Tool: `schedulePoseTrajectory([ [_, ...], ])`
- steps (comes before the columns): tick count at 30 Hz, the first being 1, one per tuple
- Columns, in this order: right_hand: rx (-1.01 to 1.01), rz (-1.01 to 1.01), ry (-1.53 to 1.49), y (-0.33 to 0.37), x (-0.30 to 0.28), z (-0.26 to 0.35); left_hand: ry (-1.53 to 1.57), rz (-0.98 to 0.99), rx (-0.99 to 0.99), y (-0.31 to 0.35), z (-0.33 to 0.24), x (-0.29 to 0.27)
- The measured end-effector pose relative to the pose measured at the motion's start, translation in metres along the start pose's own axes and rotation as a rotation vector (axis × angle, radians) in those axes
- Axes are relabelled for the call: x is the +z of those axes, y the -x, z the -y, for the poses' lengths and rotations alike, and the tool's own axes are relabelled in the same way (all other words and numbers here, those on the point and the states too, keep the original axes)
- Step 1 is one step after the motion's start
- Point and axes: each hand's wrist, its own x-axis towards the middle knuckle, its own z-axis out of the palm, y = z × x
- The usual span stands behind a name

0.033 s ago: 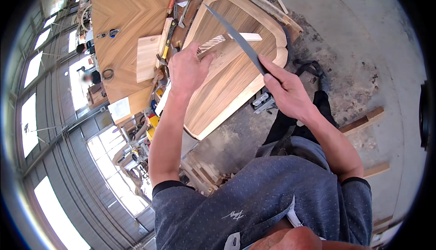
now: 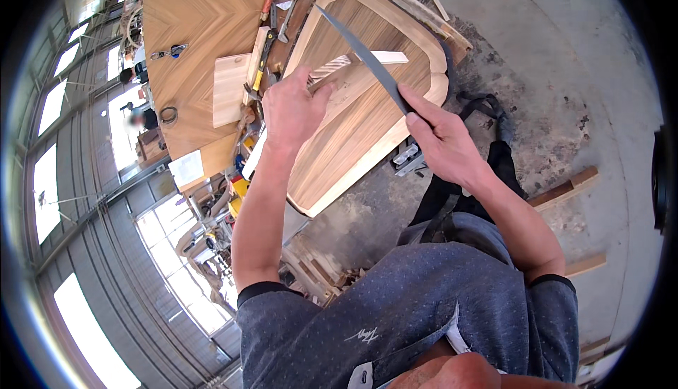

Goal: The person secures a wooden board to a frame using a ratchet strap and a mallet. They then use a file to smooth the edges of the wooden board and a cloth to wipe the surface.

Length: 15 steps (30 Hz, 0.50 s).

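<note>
Wooden, the curved-edged panel (image 2: pixel 353 127) lies at upper centre of the frame. Your left hand (image 2: pixel 291 110) curls its fingers onto a small ribbed wood piece (image 2: pixel 332 71), steadying it there, while your right hand (image 2: pixel 441 138) is clenched around the long metal file (image 2: pixel 364 53), angled across it for leverage.

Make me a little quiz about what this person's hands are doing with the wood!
1. True or false: the right hand grips a long grey metal file.
2. Which does the left hand hold? A) small pale ridged wooden piece B) yellow-handled tool
3. Fill in: both hands work above a large rounded wooden ____.

Key: 1 true; 2 A; 3 panel.
</note>
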Motion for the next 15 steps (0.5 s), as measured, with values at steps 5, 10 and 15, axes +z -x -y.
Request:
schedulePoseTrajectory([
  [5,-0.026,-0.069,0.011,-0.029,0.016,-0.001,0.021,-0.012,-0.025,0.001,-0.002,0.002],
  [10,0.101,-0.055,-0.023,-0.053,0.014,0.004,0.045,0.012,-0.074,0.001,-0.005,0.000],
  [15,0.086,-0.087,-0.038,-0.062,0.017,0.008,0.056,-0.053,-0.017,0.002,-0.001,0.004],
])
